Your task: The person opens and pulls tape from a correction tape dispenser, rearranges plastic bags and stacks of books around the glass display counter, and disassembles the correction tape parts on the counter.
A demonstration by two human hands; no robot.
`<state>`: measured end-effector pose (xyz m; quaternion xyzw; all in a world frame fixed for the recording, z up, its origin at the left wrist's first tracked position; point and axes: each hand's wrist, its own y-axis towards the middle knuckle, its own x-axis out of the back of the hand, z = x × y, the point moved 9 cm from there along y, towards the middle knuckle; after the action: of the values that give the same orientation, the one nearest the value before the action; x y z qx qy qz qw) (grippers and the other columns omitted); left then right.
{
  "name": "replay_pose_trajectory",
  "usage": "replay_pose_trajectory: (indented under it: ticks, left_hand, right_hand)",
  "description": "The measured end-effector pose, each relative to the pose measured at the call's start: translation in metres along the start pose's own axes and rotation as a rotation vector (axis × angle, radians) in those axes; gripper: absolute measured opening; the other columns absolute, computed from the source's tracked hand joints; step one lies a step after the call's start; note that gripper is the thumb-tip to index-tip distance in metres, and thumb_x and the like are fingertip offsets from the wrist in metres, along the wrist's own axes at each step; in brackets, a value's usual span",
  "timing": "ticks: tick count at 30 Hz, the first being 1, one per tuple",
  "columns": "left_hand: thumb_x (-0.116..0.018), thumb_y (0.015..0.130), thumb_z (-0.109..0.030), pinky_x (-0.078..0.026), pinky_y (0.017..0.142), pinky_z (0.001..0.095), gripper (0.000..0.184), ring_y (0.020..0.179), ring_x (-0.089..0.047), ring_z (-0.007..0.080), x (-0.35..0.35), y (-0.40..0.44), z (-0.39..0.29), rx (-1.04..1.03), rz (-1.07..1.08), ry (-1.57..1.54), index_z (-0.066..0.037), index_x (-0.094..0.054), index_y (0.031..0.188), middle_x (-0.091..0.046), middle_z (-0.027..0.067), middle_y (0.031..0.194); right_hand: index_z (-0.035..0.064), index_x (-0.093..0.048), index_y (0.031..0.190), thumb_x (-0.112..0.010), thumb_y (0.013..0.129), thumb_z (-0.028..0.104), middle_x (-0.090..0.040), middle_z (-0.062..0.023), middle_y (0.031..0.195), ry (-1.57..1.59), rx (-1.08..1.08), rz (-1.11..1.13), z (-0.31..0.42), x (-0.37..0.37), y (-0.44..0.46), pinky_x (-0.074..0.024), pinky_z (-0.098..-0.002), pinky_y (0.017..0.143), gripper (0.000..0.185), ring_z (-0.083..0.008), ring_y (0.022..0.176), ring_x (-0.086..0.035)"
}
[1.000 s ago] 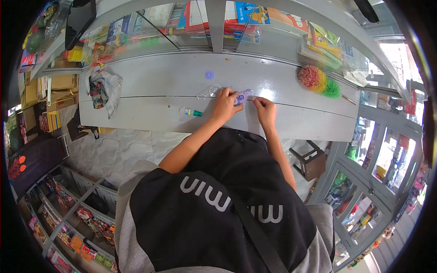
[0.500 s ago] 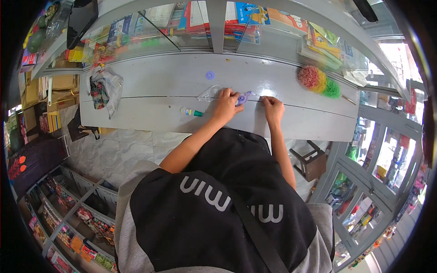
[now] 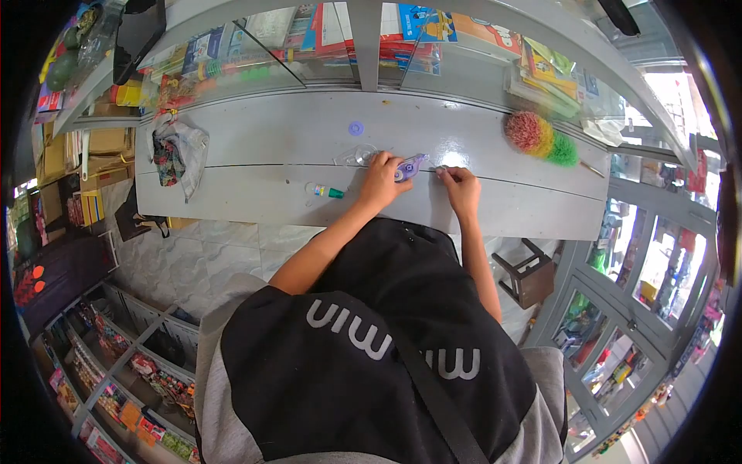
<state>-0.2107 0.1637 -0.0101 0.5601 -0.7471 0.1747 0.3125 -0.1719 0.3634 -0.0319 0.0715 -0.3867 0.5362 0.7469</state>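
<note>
My left hand (image 3: 381,184) grips a purple correction tape dispenser (image 3: 410,166), its narrow tip pointing right. A short gap to the right, my right hand (image 3: 464,190) is closed in a pinch, with a tiny piece (image 3: 441,168) at its fingertips that is too small to name. Just left of my left hand, a clear plastic shell (image 3: 355,156) lies on the grey counter. Behind it lies a small purple ring-shaped wheel (image 3: 355,128). A small clear bottle with a green cap (image 3: 325,190) rests on its side nearer to me.
The grey counter (image 3: 263,139) runs under a glass case with books. A plastic bag (image 3: 177,155) sits at its left end, a colourful duster (image 3: 541,139) at its right. Below right stands a brown stool (image 3: 528,272); shelves of goods (image 3: 131,363) are lower left.
The correction tape dispenser has turned so its tip points up and right, and more of it shows. My right hand has shifted slightly left and down, with a tiny piece now visible at its fingertips.
</note>
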Motion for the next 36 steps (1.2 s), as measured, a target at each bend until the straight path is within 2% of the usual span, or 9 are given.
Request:
replay_pose_trajectory:
  ticks: [3,8,12,14,20,27,30,32,36]
  left_hand:
    - [-0.072,0.056,-0.018,-0.039,0.085,0.0397,0.043,0.093,-0.047,0.0313,0.000,0.000,0.001,0.066,0.061,-0.054,-0.001,-0.059,0.094,-0.049,0.0129,0.094]
    - [-0.070,0.057,-0.015,-0.039,0.086,0.0391,0.042,0.094,-0.048,0.0313,0.011,0.003,-0.017,-0.054,0.000,-0.077,-0.002,-0.055,0.094,-0.050,0.0124,0.093]
    - [-0.069,0.057,-0.014,-0.040,0.085,0.0387,0.045,0.094,-0.049,0.0312,0.013,0.005,-0.020,-0.056,0.022,-0.093,-0.003,-0.052,0.098,-0.053,0.0131,0.095]
    - [-0.069,0.058,-0.014,-0.041,0.084,0.0389,0.048,0.095,-0.051,0.0319,0.005,0.003,-0.012,0.037,0.093,-0.167,-0.003,-0.050,0.101,-0.055,0.0144,0.098]
    - [-0.069,0.060,-0.014,-0.044,0.081,0.0372,0.049,0.095,-0.055,0.0317,0.003,0.002,-0.010,0.094,0.111,-0.242,-0.003,-0.049,0.103,-0.056,0.0151,0.100]
    - [-0.069,0.061,-0.011,-0.044,0.080,0.0374,0.048,0.094,-0.055,0.0319,0.006,0.004,-0.015,0.051,0.104,-0.275,-0.003,-0.047,0.103,-0.056,0.0145,0.100]
    - [-0.066,0.062,-0.006,-0.044,0.080,0.0386,0.047,0.094,-0.054,0.0333,0.008,0.005,-0.019,0.018,0.091,-0.288,-0.003,-0.044,0.104,-0.053,0.0159,0.100]
    - [-0.065,0.063,-0.005,-0.043,0.079,0.0389,0.046,0.094,-0.053,0.0330,0.011,0.006,-0.022,-0.001,0.079,-0.286,-0.004,-0.044,0.103,-0.052,0.0151,0.098]
    - [-0.064,0.063,-0.005,-0.043,0.078,0.0393,0.044,0.093,-0.052,0.0329,0.015,0.006,-0.028,-0.025,0.089,-0.276,-0.004,-0.044,0.102,-0.051,0.0144,0.096]
  right_hand:
    - [-0.0006,-0.066,0.085,-0.067,0.074,0.027,-0.065,-0.0118,0.074,0.120,0.021,0.056,0.011,-0.004,-0.001,-0.0468,-0.0271,0.062,0.029,-0.0157,0.066,-0.061]
    - [-0.0034,-0.065,0.086,-0.065,0.077,0.018,-0.063,-0.0054,0.070,0.428,0.008,0.189,0.017,-0.018,0.003,-0.0441,-0.0228,0.060,0.023,-0.0096,0.064,-0.055]
    - [-0.0041,-0.065,0.086,-0.064,0.078,0.015,-0.062,-0.0049,0.070,0.454,0.015,0.215,0.015,-0.020,0.004,-0.0431,-0.0221,0.059,0.021,-0.0090,0.063,-0.054]
    - [-0.0039,-0.065,0.086,-0.064,0.078,0.016,-0.062,-0.0050,0.069,0.450,0.049,0.194,0.016,-0.017,0.004,-0.0430,-0.0222,0.058,0.021,-0.0089,0.063,-0.054]
    - [-0.0037,-0.065,0.087,-0.064,0.079,0.016,-0.062,-0.0046,0.069,0.436,0.021,0.180,0.016,-0.012,0.002,-0.0426,-0.0218,0.059,0.021,-0.0088,0.064,-0.054]
    - [-0.0037,-0.064,0.089,-0.061,0.081,0.020,-0.058,-0.0016,0.069,0.479,-0.018,0.291,0.030,-0.012,-0.006,-0.0399,-0.0208,0.060,0.025,-0.0078,0.065,-0.051]
    - [-0.0021,-0.064,0.087,-0.059,0.083,0.022,-0.057,-0.0005,0.068,0.555,-0.099,0.369,0.022,-0.020,-0.008,-0.0378,-0.0202,0.059,0.025,-0.0068,0.064,-0.048]
    - [-0.0001,-0.064,0.084,-0.058,0.084,0.022,-0.057,-0.0005,0.069,0.738,-0.096,0.437,0.020,-0.026,-0.007,-0.0369,-0.0202,0.058,0.023,-0.0065,0.064,-0.048]
    - [0.0011,-0.064,0.080,-0.058,0.083,0.021,-0.058,-0.0003,0.069,0.789,-0.077,0.360,0.023,-0.020,-0.007,-0.0370,-0.0205,0.059,0.021,-0.0063,0.064,-0.049]
